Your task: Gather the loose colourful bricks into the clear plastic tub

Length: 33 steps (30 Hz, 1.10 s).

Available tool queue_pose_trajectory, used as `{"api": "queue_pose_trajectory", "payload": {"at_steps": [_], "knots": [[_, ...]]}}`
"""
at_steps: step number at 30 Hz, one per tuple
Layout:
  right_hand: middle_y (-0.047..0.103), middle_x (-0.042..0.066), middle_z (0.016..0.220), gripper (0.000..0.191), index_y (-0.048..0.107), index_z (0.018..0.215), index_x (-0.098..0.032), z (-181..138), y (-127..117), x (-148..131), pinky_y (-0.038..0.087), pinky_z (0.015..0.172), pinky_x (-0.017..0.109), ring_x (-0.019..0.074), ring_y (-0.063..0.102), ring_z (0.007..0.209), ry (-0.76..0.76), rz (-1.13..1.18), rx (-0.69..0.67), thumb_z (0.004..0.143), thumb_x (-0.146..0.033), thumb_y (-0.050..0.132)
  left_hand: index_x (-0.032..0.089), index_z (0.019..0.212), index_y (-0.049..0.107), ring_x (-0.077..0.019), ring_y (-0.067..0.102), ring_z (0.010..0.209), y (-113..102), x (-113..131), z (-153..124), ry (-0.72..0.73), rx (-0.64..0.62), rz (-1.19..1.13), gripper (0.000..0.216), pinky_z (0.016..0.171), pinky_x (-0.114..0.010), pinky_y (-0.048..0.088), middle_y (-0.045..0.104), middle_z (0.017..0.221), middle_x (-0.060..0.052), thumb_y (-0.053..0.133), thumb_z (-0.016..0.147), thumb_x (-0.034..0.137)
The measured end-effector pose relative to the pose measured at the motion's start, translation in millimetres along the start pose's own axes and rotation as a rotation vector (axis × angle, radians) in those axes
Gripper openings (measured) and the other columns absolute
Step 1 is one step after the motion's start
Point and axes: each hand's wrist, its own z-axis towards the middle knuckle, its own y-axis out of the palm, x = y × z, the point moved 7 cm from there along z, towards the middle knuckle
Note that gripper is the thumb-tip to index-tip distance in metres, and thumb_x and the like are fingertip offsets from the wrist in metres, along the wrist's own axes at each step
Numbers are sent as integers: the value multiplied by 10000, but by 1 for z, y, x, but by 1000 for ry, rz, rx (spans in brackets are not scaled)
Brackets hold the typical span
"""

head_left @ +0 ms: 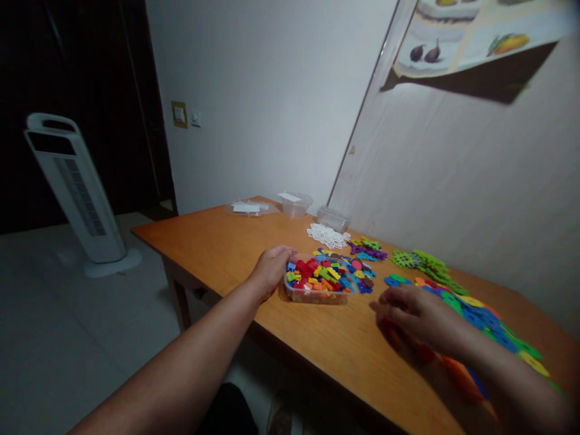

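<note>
A clear plastic tub [317, 296] filled with several small bright building pieces sits on the wooden table [226, 248]. My left hand [272, 269] grips the tub's left end. My right hand [419, 314] lies flat, fingers spread, on flat red and orange pieces [457, 371] near the table's front edge. A long spread of flat blue, green and yellow pieces [480, 314] runs off to the right behind that hand.
Farther back lie white lace-like pieces [327, 235], purple pieces [367, 249] and green pieces [421, 263]. Clear empty tubs [295, 203] and a lid [249, 208] stand at the table's far end. A white tower fan [75, 187] stands on the floor at left.
</note>
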Motion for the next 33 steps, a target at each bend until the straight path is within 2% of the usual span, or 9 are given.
{"api": "queue_pose_trajectory", "payload": {"at_steps": [3, 6, 10, 15, 18, 21, 27, 30, 33], "knots": [[706, 45, 786, 245, 679, 799, -236, -12, 9, 13, 378, 587, 290, 194, 627, 688, 108, -78, -78, 872, -415, 528, 141, 887, 695, -170, 626, 664, 0, 2, -1, 5, 9, 3, 253, 631, -262, 474, 701, 743, -29, 568, 747, 310], [698, 60, 729, 311, 688, 766, -240, -20, 15, 19, 328, 551, 297, 198, 607, 627, 176, -138, -77, 865, -495, 542, 145, 868, 698, -166, 618, 653, 0, 4, -2, 10, 19, 5, 247, 627, -259, 470, 702, 739, -27, 568, 735, 308], [702, 66, 728, 271, 704, 750, -248, -23, 21, 17, 304, 556, 303, 203, 610, 631, 148, -206, -58, 823, -485, 595, 148, 861, 700, -173, 625, 667, 0, 3, -2, 12, 17, 2, 249, 645, -266, 475, 709, 751, -33, 578, 727, 320], [701, 60, 713, 267, 668, 703, -245, -28, 22, 2, 282, 546, 299, 188, 601, 601, 152, -239, -65, 856, -423, 541, 146, 873, 700, -176, 632, 681, 0, 1, -1, 7, 12, -2, 248, 644, -265, 474, 715, 771, -38, 579, 739, 316], [679, 54, 664, 288, 665, 700, -244, -27, 11, -12, 291, 536, 298, 177, 586, 569, 174, -207, -22, 874, -418, 518, 142, 874, 700, -173, 628, 679, 1, 2, -2, 8, 10, 0, 248, 640, -263, 475, 708, 758, -35, 572, 746, 311], [669, 34, 674, 291, 648, 722, -245, -15, -1, -36, 327, 543, 291, 175, 591, 596, 96, -105, 45, 886, -447, 517, 141, 871, 699, -171, 627, 676, 1, 3, -2, 13, 15, 0, 247, 646, -264, 476, 706, 752, -32, 575, 741, 309], [705, 25, 803, 346, 685, 894, -254, 19, -31, -77, 395, 599, 282, 182, 624, 717, -106, 143, 326, 933, -527, 477, 141, 876, 694, -175, 629, 677, 0, 1, -1, 5, 5, -17, 259, 659, -272, 480, 708, 749, -32, 580, 736, 327], [700, 26, 798, 332, 688, 912, -240, 22, -44, -65, 383, 587, 270, 174, 612, 703, -58, 120, 378, 929, -497, 479, 140, 874, 692, -178, 632, 688, 0, 1, 0, 10, -1, -26, 262, 665, -277, 482, 708, 754, -32, 585, 732, 333], [676, 24, 742, 301, 678, 830, -228, 15, -46, -33, 336, 552, 263, 162, 583, 654, 74, -52, 292, 905, -454, 494, 136, 883, 692, -179, 624, 689, 0, 1, -1, 17, 1, -6, 277, 656, -278, 473, 702, 753, -30, 585, 734, 343]]}}
